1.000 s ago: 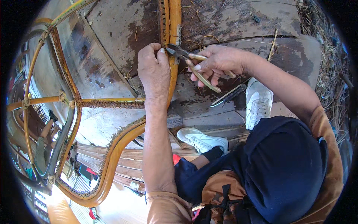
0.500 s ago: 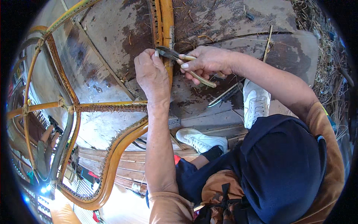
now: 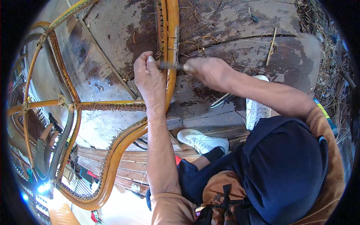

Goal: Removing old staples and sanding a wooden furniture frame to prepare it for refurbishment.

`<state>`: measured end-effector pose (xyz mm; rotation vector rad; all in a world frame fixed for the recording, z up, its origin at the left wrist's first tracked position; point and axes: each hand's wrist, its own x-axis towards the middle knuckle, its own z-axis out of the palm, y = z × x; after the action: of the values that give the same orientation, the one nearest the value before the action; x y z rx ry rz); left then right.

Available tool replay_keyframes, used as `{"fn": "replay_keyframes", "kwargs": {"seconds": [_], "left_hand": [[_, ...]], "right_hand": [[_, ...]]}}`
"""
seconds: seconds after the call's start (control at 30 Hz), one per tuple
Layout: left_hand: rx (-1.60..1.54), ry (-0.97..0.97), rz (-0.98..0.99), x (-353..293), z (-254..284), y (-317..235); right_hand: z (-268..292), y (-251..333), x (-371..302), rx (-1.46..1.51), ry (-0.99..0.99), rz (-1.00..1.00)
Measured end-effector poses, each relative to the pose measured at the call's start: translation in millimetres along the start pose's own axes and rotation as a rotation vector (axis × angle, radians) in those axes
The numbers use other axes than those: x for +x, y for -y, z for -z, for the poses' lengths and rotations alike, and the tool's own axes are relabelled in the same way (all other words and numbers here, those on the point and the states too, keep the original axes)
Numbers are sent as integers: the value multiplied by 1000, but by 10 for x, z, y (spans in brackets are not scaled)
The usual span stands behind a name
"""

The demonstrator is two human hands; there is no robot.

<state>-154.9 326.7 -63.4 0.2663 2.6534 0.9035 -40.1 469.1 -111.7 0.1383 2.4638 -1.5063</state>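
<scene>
A yellow-brown rattan furniture frame (image 3: pixel 172 33), with a row of small holes along its rail, lies across the floor at the left and top. My left hand (image 3: pixel 149 78) is closed beside that rail, thumb uppermost; what its fingers hold is hidden. In my right hand (image 3: pixel 210 72) is a pair of pliers (image 3: pixel 173 66), smeared by motion. Their dark head points left, crossing the rail close to my left thumb. My right fingers are wrapped round the handles, which are mostly hidden.
Under the frame are stained brown boards (image 3: pixel 232 22) with scattered fibre scraps. A slim dark tool (image 3: pixel 221 100) lies near my white shoes (image 3: pixel 202 141). Dry fibres (image 3: pixel 326 75) are heaped at the right. Another person's limbs (image 3: pixel 45 135) show at far left.
The pliers have swung and dropped slightly, and my right hand has turned over, hiding the handles. My left hand has shifted a little left and the rail slightly right in view.
</scene>
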Motion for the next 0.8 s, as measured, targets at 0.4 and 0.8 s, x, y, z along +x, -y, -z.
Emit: {"fn": "replay_keyframes", "kwargs": {"seconds": [0.4, 0.8], "left_hand": [[351, -75, -329, -7, -128, -90], [160, 140, -36, 109, 57, -67]], "right_hand": [[371, 30, -190, 586, 665, -607], [377, -155, 46, 1127, 607, -564]]}}
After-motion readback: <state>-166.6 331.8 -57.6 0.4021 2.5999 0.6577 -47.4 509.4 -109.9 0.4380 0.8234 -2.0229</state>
